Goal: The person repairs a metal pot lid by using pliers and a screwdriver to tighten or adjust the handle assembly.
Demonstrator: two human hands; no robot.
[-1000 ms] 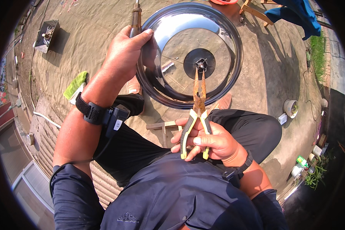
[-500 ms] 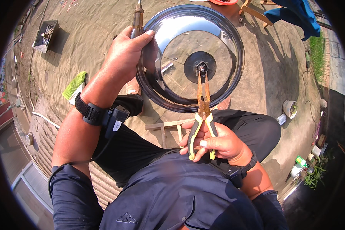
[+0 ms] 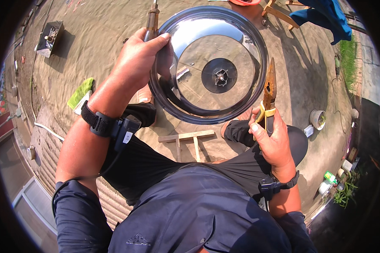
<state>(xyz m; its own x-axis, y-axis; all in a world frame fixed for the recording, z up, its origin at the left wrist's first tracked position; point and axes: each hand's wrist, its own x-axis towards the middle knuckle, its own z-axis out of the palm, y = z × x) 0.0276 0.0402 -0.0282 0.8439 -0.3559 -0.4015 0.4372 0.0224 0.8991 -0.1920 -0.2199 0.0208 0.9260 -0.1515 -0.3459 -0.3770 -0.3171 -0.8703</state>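
Observation:
My left hand (image 3: 136, 59) is closed on the left rim of a round glass pot lid (image 3: 209, 28), its thumb on top. The same hand also grips a screwdriver (image 3: 152, 22) with a brown handle, its shaft running out past the top edge. At the lid's centre is a black disc (image 3: 208, 76) with a broken, jagged middle. To the lid's lower right, my right hand (image 3: 274, 145) is wrapped round rusty long-nose pliers (image 3: 270, 90) with yellow and black grips. Their jaws look closed, point upward and stand apart from the disc.
A small wooden stool (image 3: 186, 137) stands between my legs. On the left are a metal box of odds and ends (image 3: 50, 39) and a green brush (image 3: 81, 95). A plant pot (image 3: 318, 119) sits to the right; a blue cloth (image 3: 325, 19) hangs over a wooden frame at upper right.
The right hand has drawn the pliers off the lid's centre, moving them right and turning them upright; their handles have closed together. The left hand and lid have barely moved.

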